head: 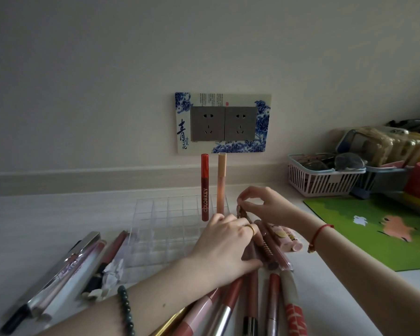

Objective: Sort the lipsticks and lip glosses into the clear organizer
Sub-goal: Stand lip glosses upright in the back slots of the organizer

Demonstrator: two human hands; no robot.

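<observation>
Left hand (223, 241) and right hand (264, 204) fingers grip one tube (267, 249); two stand in organizer (160, 214).

Two lip glosses (205, 187) stand in organizer (170, 214).

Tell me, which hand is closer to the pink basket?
Right. The right hand, pinching a tube, sits left of the pink basket. The left hand lies farther left and nearer the person, gripping loose tubes.

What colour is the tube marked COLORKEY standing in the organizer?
The COLORKEY tube is red; head view.
</observation>
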